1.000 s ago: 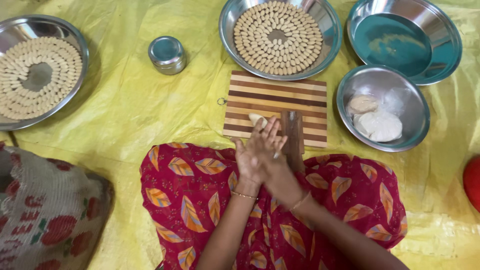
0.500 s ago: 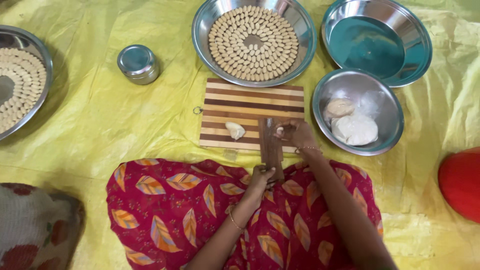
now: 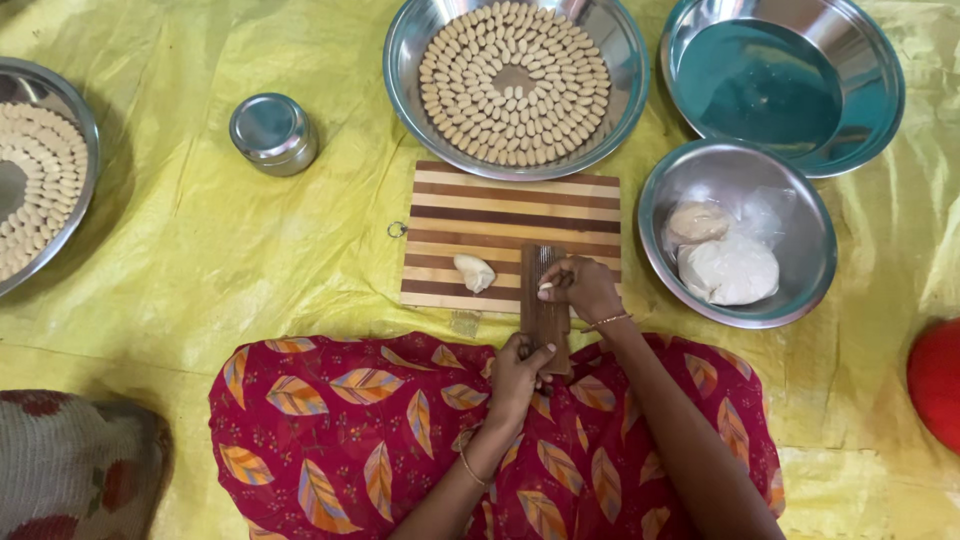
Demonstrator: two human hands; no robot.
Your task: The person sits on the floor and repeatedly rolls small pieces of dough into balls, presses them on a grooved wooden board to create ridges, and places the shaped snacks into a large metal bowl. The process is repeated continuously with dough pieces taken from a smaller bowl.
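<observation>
Dough work has moved on a beat: a second ago both hands were pressed together over the board, half a second ago they split, and now they're fully apart on the grooved wooden paddle [image 3: 545, 300]. Right hand [image 3: 580, 288] is curled at its upper part, fingertips pinched down on the ridges; can't tell if a bit of dough is under them. Left hand [image 3: 520, 372] grips the paddle's lower end, steadying it over the lap. So the rolling-in-palms part looks finished and the pressing part is on.

One loose dough piece [image 3: 474, 271] sits on the striped cutting board [image 3: 500, 205], just left of the right hand.

Counting outward: four steel bowls. One [image 3: 515, 85] beyond the board is ringed with shaped pieces, one [image 3: 738, 235] right of the hands holds two dough lumps, one [image 3: 790, 80] is empty, one [image 3: 40, 180] far left holds more shaped pieces. One small lidded steel tin [image 3: 272, 132] too.
</observation>
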